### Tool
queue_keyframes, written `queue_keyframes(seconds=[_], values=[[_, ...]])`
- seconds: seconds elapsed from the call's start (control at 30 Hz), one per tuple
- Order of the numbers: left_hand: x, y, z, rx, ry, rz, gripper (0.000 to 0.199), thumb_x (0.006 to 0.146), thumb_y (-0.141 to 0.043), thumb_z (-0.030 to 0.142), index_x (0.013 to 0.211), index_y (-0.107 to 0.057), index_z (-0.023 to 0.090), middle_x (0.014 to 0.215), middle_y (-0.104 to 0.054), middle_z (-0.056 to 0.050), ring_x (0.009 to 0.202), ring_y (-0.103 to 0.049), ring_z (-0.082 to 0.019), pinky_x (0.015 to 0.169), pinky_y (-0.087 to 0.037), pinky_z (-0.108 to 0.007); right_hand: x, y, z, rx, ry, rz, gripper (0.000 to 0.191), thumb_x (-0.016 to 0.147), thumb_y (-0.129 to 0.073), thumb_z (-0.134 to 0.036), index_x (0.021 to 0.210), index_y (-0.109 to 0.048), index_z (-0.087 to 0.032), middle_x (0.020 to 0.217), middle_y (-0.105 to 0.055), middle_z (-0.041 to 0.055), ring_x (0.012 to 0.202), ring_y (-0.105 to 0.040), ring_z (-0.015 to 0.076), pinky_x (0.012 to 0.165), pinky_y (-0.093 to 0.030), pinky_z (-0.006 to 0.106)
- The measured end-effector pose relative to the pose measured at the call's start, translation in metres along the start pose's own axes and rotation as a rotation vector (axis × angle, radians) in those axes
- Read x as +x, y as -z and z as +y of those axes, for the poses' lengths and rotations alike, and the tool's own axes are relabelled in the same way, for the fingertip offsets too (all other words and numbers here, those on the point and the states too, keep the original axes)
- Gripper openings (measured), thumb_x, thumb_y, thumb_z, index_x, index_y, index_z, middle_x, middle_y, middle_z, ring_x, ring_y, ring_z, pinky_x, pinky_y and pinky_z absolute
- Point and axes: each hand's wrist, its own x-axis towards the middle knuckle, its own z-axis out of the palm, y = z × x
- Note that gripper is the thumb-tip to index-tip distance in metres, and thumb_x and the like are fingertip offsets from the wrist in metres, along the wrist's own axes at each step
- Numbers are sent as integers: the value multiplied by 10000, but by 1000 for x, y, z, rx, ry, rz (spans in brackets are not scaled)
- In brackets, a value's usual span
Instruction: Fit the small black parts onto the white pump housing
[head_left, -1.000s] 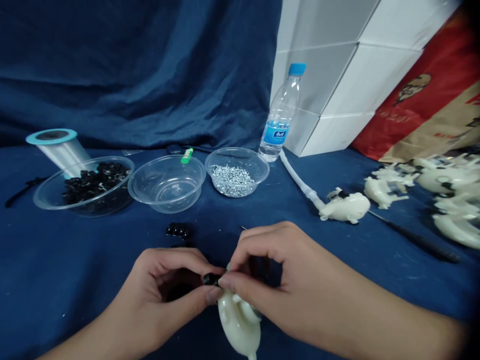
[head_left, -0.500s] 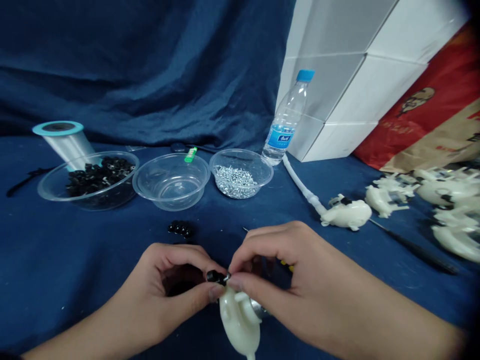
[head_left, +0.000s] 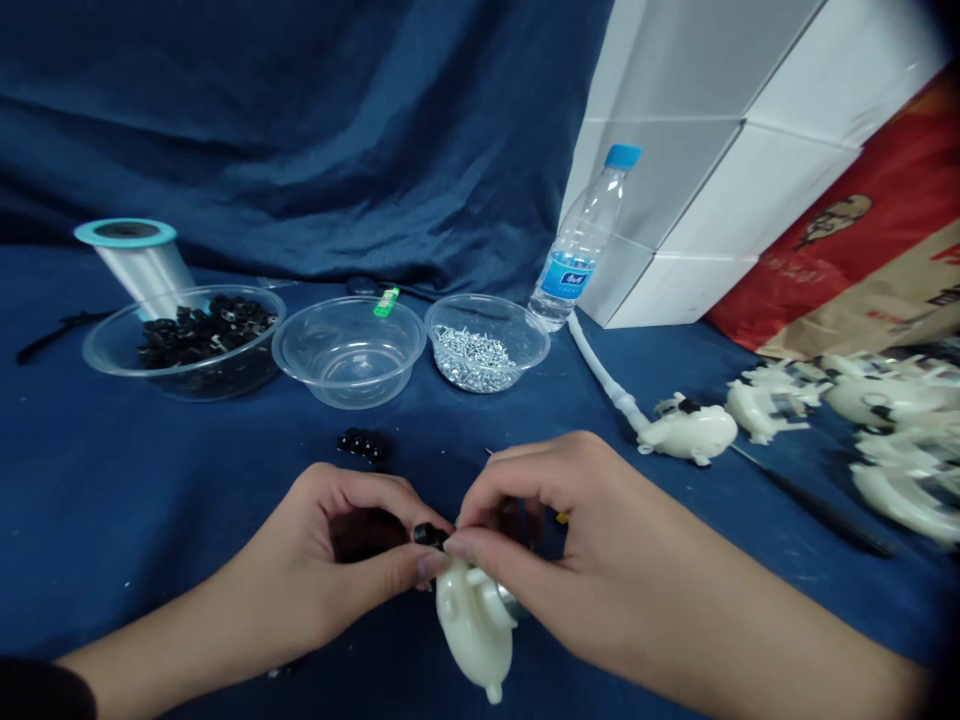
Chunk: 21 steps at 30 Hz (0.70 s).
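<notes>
My left hand pinches a small black part between thumb and index finger, at the top of a cream plastic piece. My right hand is closed at the same spot, its thumb and index fingertips pressed together against the black part's right side. Whatever lies between those right fingertips is hidden. The cream piece hangs below the fingertips, rounded, with a small nub at its lower end. Beyond my hands, a small row of black parts lies on the blue cloth.
Behind stand bowls of black parts and screws, an empty bowl, a spool and a bottle. On the right are cream pieces, a black-handled tool, white boxes and a red bag.
The view has shifted slightly. My right fingertips have closed in over the black part, and the small metal piece seen between them earlier is now hidden.
</notes>
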Motion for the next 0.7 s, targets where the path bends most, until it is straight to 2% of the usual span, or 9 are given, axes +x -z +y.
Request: queue_keyframes(seconds=[0.1, 0.2, 0.3, 0.4, 0.53, 0.7], values=[[-1, 1, 0, -4, 22, -13, 245, 726, -761, 53, 834, -791, 270, 756, -741, 69, 707, -684, -73, 663, -537, -126, -1, 0, 1, -6, 7, 0, 162, 899, -631, -259, 751, -690, -288, 705, -653, -103, 692, -558, 88, 641, -401, 241], [-2, 2, -1, 8, 26, -8, 213, 726, -757, 63, 811, -783, 256, 764, -744, 65, 712, -683, -71, 667, -529, -120, -1, 1, 2, 21, 6, -29, 187, 919, -632, -311, 740, -678, -280, 702, -647, -97, 691, -559, 91, 602, -389, 239], [-2, 2, -1, 35, 29, -5, 204, 711, -762, 63, 802, -774, 245, 762, -743, 61, 711, -678, -67, 659, -516, -108, -2, 2, 2, 60, -33, -16, 118, 901, -670, -385, 812, -675, -308, 749, -660, -105, 740, -587, 98, 599, -405, 228], [-1, 2, -1, 33, 44, -6, 183, 718, -765, 83, 807, -769, 243, 773, -746, 53, 732, -683, -86, 680, -531, -140, -3, 2, 0, 22, -33, 5, 37, 882, -686, -327, 852, -665, -330, 785, -668, -119, 788, -599, 105, 633, -419, 228], [-1, 4, -4, 41, 30, -12, 163, 744, -763, 111, 836, -776, 245, 782, -752, 39, 739, -687, -104, 681, -543, -168, -2, 1, -4, -44, 15, 1, 118, 896, -641, -235, 801, -662, -302, 735, -655, -129, 681, -567, 78, 613, -398, 228], [-2, 5, -5, 40, 19, -20, 192, 767, -754, 109, 879, -786, 262, 778, -748, 42, 732, -680, -91, 675, -533, -152, -3, 0, -6, -58, 38, 10, 143, 913, -622, -247, 775, -656, -260, 742, -658, -112, 669, -559, 76, 631, -387, 246]])
